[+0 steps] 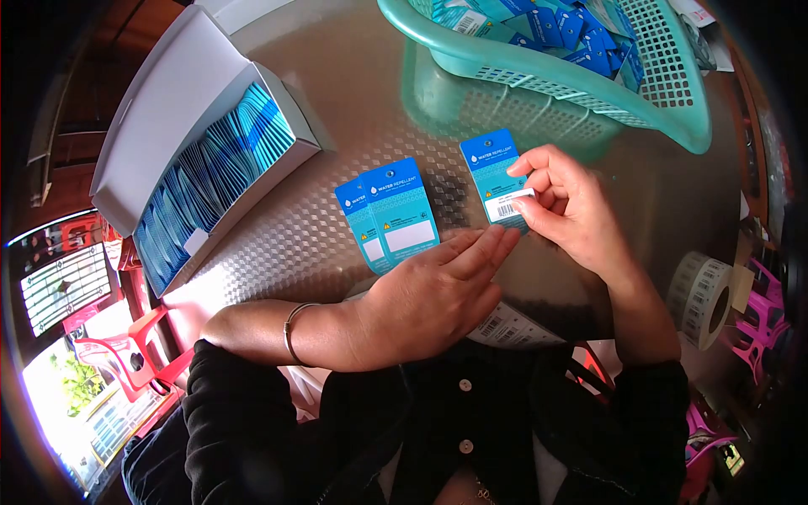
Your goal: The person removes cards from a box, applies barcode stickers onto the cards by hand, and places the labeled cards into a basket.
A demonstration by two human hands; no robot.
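A blue and teal card point(490, 164) lies on the metal table, with a white barcode label point(508, 205) across its lower part. My right hand point(560, 202) pinches the right end of that label between thumb and forefinger. The fingertips of my left hand point(446, 290) are pressed together at the card's lower edge; whether they hold anything is hidden. Left of that card, two more cards point(400, 202) overlap, their white boxes blank. Below my left hand, a strip of barcode labels point(513, 326) sits at the table's near edge.
An open white box point(282, 160) packed with blue cards stands at the left. At the back right is a green basket point(539, 71) holding many cards. A roll of labels point(700, 299) stands at the right edge, near pink stools point(762, 311).
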